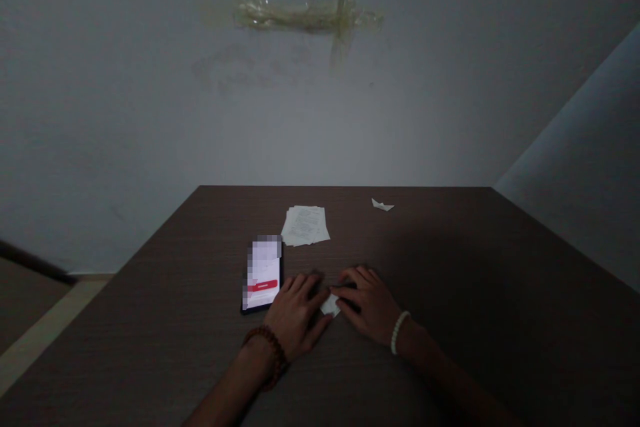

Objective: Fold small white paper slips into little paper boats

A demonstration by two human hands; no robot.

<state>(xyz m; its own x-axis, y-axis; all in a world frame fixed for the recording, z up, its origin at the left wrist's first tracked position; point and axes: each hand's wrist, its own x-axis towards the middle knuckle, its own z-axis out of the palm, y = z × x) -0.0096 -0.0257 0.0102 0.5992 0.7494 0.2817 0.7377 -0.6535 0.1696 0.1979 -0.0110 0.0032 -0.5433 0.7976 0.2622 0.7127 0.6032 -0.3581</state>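
A small white piece of paper [330, 306], apparently folded, lies on the dark table between my two hands. My left hand [299, 313], with a brown bead bracelet at its wrist, holds the paper's left side, thumb and fingers bent around it. From the right, my right hand [367, 300] pinches the other side with thumb and forefinger; a pale bead bracelet circles that wrist. Fingers cover much of the paper, so its full shape is hidden. Just left of my left hand lies a phone [263, 273] with a lit screen and a red bar on it.
A stack of printed paper sheets [305, 225] lies beyond the phone. Toward the back right sits a small folded paper boat [383, 205]. The wooden table [175, 267] meets a grey wall [320, 127] that carries a taped clear plastic sheet [300, 13].
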